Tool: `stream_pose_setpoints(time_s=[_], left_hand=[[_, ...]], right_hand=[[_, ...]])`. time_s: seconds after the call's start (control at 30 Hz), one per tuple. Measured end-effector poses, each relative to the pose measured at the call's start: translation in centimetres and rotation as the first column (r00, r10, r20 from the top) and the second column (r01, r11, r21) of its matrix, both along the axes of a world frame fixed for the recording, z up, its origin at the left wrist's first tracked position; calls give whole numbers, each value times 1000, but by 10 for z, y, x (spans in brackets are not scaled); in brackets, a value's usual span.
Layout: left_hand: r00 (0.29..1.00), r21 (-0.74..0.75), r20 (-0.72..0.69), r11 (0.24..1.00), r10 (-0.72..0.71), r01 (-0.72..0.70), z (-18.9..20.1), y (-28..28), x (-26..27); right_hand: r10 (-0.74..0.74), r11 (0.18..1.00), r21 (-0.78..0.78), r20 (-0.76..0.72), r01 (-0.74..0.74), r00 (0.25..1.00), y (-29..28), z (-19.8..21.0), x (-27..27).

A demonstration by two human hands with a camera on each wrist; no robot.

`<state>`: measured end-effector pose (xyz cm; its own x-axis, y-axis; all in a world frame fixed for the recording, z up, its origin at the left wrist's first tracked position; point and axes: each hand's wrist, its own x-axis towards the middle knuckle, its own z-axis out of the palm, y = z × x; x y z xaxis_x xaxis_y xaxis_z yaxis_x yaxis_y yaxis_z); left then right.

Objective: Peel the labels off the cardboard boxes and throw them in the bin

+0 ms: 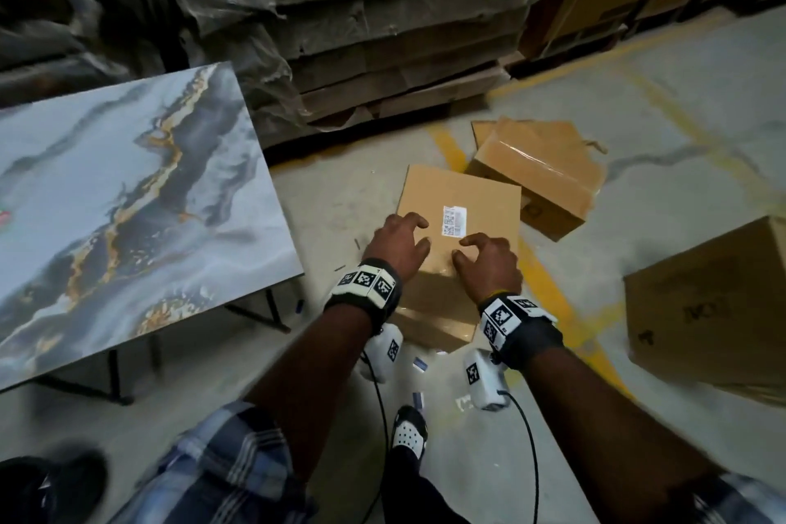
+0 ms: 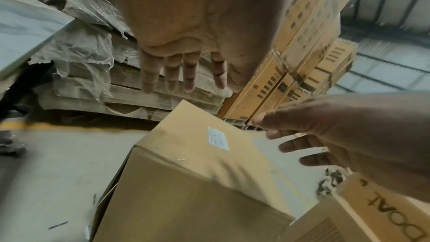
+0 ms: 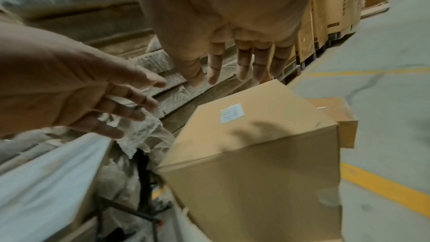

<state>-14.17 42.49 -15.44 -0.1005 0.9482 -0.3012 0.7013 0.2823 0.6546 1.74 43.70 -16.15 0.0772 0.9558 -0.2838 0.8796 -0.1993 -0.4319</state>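
A brown cardboard box (image 1: 425,294) stands on the floor in front of me, tilted, with a small white barcode label (image 1: 454,220) stuck on its top face. My left hand (image 1: 419,232) hovers over the box just left of the label, fingers spread and loosely bent, holding nothing. My right hand (image 1: 461,250) hovers just below the label, also empty. In the left wrist view the left hand's fingers (image 2: 181,73) hang above the box (image 2: 197,172) and label (image 2: 217,138). The right wrist view shows the right hand's fingers (image 3: 244,65) above the label (image 3: 231,112).
A marble-patterned table (image 1: 127,204) stands at the left. A flattened taped box (image 1: 540,170) lies behind, and a bigger box (image 1: 714,311) sits at the right. Plastic-wrapped stacked cardboard (image 1: 383,34) fills the back. Paper scraps (image 1: 419,364) lie by my foot. No bin is in view.
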Motion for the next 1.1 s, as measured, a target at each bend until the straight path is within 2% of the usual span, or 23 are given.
stream_pose_setpoints(time_s=[0.13,0.23,0.4,0.6,0.73,0.83,0.93,1.1], left_hand=[[998,-108,-57,994,-3,-3,-47,42,13],[993,-202,-108,979,-39,17,-72,62,22],[983,-299,-179,954,-44,-12,-92,82,30],[983,-347,-181,938,-42,-24,-102,89,18],[992,-289,-125,957,-3,-33,-93,82,10],[990,-244,-138,967,38,-71,-74,66,2],[978,-170,-193,979,77,-110,-38,47,-10],[956,-16,-260,990,133,-142,43,5,-50]], right_hand=[[30,995,-97,119,-19,992,50,-30,32],[65,985,-167,153,-39,986,74,-51,49],[70,968,-249,108,-41,992,96,-78,54],[-29,959,-281,-2,28,1000,100,-91,51],[-69,971,-231,14,70,998,90,-84,45],[-78,981,-175,36,83,996,74,-66,34],[-79,990,-113,44,84,996,55,-32,19],[-29,999,-21,4,29,1000,22,49,-18]])
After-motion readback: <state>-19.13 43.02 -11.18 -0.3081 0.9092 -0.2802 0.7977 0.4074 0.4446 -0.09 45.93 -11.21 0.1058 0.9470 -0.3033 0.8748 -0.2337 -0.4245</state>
